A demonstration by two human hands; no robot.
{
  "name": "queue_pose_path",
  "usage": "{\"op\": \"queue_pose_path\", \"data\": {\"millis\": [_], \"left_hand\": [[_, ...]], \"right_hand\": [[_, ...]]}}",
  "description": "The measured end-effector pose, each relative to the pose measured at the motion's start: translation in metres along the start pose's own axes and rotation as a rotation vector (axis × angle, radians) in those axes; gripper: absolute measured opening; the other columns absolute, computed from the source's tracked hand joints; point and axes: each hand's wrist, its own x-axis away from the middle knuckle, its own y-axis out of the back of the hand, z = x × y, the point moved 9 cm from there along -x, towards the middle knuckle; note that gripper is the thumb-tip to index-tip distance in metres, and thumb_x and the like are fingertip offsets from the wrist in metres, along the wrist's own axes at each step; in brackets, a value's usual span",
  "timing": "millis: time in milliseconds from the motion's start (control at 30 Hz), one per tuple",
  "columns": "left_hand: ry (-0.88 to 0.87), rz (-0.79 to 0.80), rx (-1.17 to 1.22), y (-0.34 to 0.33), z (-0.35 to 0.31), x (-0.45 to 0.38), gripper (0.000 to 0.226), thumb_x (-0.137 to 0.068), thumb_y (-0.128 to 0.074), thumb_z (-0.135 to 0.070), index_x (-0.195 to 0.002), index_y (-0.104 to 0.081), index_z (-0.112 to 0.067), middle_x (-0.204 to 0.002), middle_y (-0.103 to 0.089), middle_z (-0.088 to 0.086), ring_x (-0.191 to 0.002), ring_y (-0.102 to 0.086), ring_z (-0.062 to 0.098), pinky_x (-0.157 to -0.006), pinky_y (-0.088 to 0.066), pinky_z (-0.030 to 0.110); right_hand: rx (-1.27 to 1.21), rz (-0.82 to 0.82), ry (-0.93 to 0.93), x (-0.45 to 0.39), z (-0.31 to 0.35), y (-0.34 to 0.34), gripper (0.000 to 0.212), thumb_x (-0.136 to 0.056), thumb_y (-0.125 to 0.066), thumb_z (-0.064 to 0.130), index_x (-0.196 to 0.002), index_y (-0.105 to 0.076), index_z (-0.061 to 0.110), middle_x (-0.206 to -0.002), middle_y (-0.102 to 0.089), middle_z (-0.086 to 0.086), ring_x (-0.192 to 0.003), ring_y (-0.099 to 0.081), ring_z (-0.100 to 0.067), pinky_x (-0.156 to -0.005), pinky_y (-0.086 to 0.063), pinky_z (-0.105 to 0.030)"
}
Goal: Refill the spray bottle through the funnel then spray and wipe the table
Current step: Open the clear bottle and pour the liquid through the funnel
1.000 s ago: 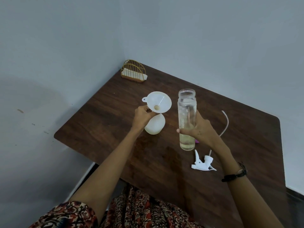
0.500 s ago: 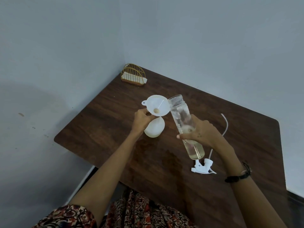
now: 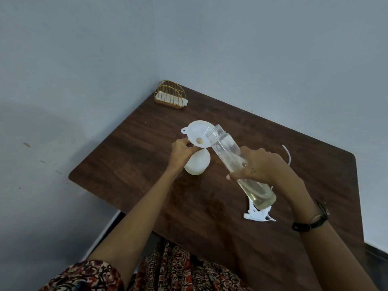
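1. Two hands up over the table (image 3: 130, 164), both busy.
2. Your right hand (image 3: 264, 166) grips the clear bottle (image 3: 228, 152) around its middle, fingers curled round the far side, thumb tip showing at the near edge. Wrist sits to the right, with a dark band (image 3: 308, 223) on it.
3. Bottle is off the table and tilted. Long axis runs from lower right to upper left; open threaded mouth points up-left, base is low and toward you.
4. Pale yellowish liquid (image 3: 260, 196) pools at the base end. Upper part looks clear, with droplets on the wall.
5. Bottle mouth sits at the right edge of the funnel (image 3: 197, 133); touching or just over it, can't tell.
6. Your left hand (image 3: 180, 152) pinches the funnel at its near rim, fingers curled. Forearm comes in from lower left.
7. Funnel bowl faces up, its tab points left, and its spout goes down toward the white container (image 3: 198, 164) directly under it.
8. Spray head (image 3: 256, 215) lies on the table just below the bottle base, its tube (image 3: 288, 156) curving away behind your right hand.
9. Gold wire holder (image 3: 170, 95) sits at the far corner, well apart.
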Motion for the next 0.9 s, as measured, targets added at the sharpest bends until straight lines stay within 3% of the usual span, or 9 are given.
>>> {"op": "queue_pose_path", "data": {"millis": [267, 900], "left_hand": [[-0.003, -0.017, -0.027, 0.002, 0.001, 0.0, 0.024, -0.077, -0.073, -0.021, -0.091, -0.068, -0.002, -0.096, -0.071, 0.016, -0.09, -0.064, 0.021, -0.079, -0.052, 0.036], [0.002, -0.026, -0.056, 0.001, 0.001, -0.001, 0.027, -0.078, -0.073, -0.023, -0.092, -0.068, -0.001, -0.097, -0.071, 0.016, -0.083, -0.06, 0.015, -0.079, -0.052, 0.036]], "right_hand": [[0.058, 0.007, 0.017, 0.003, 0.008, 0.006, 0.072, -0.076, -0.056, 0.067, -0.128, -0.043, 0.018, -0.114, -0.062, -0.001, -0.083, -0.056, -0.014, -0.074, -0.046, -0.027], [0.097, 0.014, 0.01, 0.006, 0.012, 0.015, 0.067, -0.077, -0.056, 0.066, -0.124, -0.045, 0.019, -0.108, -0.062, 0.002, -0.079, -0.056, -0.012, -0.071, -0.042, -0.024]]}}
